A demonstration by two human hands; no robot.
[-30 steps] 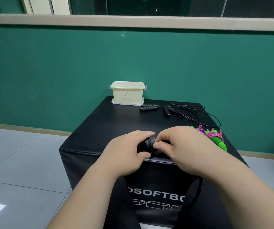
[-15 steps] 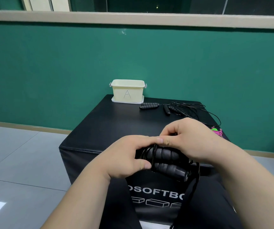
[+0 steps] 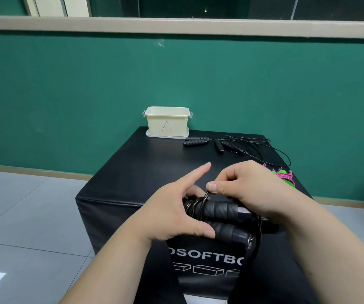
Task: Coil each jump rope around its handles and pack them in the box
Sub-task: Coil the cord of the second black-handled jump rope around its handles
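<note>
My left hand [image 3: 172, 207] grips two black foam handles [image 3: 220, 218] of a jump rope side by side, held over the near edge of the black soft box [image 3: 137, 172]. My right hand [image 3: 249, 185] pinches a loop of the black rope [image 3: 206, 197] just above the handles, where several turns are wound. More rope hangs down at the right end. A cream box marked A [image 3: 166, 122] stands at the far edge. A green-handled rope with pink cord [image 3: 285, 177] lies coiled behind my right hand, partly hidden.
Two more black jump ropes lie at the back: thick handles [image 3: 195, 141] next to the cream box, and thin handles with loose cord [image 3: 242, 148] spread to the right. Grey floor tiles surround the soft box; a green wall stands behind.
Both hands lifted the handles up and toward me. My right hand has drawn a rope loop up over the handles, and my left index finger has straightened out.
</note>
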